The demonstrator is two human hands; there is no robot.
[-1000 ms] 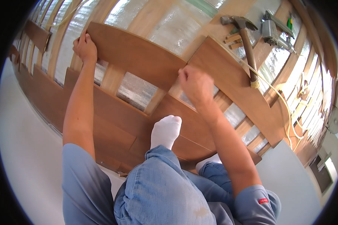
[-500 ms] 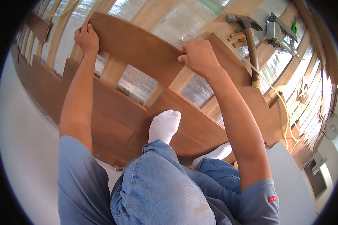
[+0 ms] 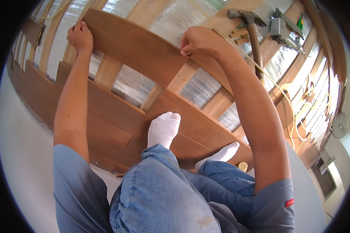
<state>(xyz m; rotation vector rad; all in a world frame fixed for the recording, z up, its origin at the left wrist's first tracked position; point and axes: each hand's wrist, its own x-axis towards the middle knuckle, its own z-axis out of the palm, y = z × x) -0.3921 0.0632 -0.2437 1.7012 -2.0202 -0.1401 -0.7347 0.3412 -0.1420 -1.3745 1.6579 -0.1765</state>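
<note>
A brown wooden floorboard lies tilted across pale wooden battens. My left hand is closed on the board's left end, with the thumb along its edge. At the board's right end, my right hand pinches the corner with curled fingers. Below the held board, silvery foil sheeting shows in the gap between the battens. Nearer to me, laid brown boards form a continuous surface under my white-socked feet.
A hammer with a wooden handle rests to the right beside small wood blocks. Past it is a grey nail gun with a pale hose curving over the battens. A fan stands at the far right.
My right hand has shifted left and down to the held board's right corner. The whole view has shifted a little, and the held board remains in about the same place on the battens.
</note>
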